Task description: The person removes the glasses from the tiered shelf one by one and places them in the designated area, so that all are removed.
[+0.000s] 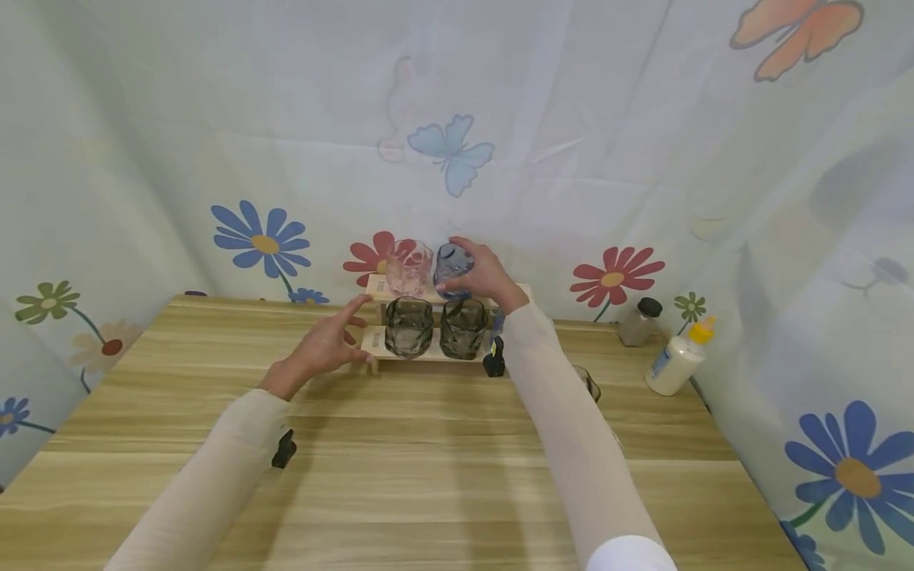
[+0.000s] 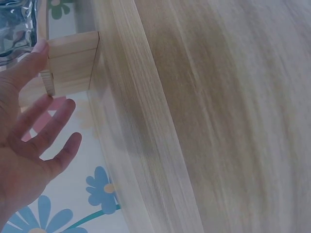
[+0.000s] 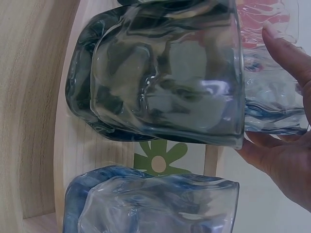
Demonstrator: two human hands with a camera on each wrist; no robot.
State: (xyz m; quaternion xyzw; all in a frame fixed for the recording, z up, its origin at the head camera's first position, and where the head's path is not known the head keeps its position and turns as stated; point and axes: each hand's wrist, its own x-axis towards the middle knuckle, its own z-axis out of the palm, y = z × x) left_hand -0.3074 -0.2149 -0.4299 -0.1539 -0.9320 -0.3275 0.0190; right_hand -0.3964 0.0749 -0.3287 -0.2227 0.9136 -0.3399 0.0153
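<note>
A two-tier wooden rack (image 1: 382,342) stands against the back cloth. My right hand (image 1: 485,276) holds a blue-tinted glass (image 1: 450,266) at the upper shelf, with thumb and fingers on opposite sides. Left of that glass is a clear pinkish glass (image 1: 408,270). Two grey glasses (image 1: 408,329) (image 3: 165,77) sit side by side on the lower shelf, and another blue glass (image 3: 155,204) stands to their right, mostly behind my sleeve in the head view. At the rack's left end is my left hand (image 1: 324,342), fingers spread, with thumb and index fingertips at the wood (image 2: 73,58).
Another grey glass (image 1: 589,384) on the table is partly hidden by my right forearm. Farther right are a small black-capped jar (image 1: 640,323) and a white bottle (image 1: 674,365) with a yellow nozzle. A flowered cloth (image 1: 321,159) hangs behind the wooden table (image 1: 400,476).
</note>
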